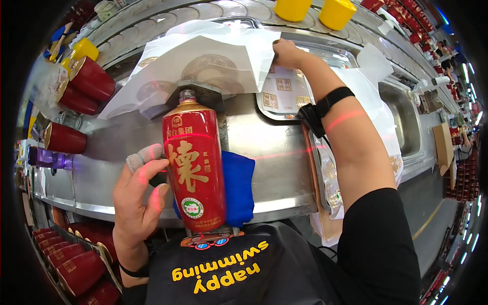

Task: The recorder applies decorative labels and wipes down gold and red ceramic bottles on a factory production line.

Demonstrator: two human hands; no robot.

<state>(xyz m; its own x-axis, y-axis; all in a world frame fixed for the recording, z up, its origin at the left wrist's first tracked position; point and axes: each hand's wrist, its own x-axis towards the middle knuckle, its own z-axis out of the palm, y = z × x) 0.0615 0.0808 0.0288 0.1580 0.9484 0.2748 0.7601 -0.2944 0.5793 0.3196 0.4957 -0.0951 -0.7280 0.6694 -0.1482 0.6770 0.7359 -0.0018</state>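
Note:
A red bottle [195,170] with gold lettering and a gold shoulder lies in front of me, its uncapped neck pointing away. Under it, a blue cloth [238,188] shows at the near edge of the metal bench. My left hand [140,193] is at the bottle's left side, fingers apart, with a grey cover on one finger. The fingertips reach the bottle's edge; whether they press on it I cannot tell. Farther off to the right, my right hand [287,54] pinches the corner of a large white translucent sheet [213,48], which is lifted and bent beyond the bottle's neck.
Right of the sheet, a metal tray [269,113] holds gold-printed label sheets. A sink [409,127] is farther right. Red containers [65,138] and a purple object [47,157] stand left. Yellow containers [337,13] line the far side, by a conveyor [244,11]. Red bottles [81,269] fill the lower left.

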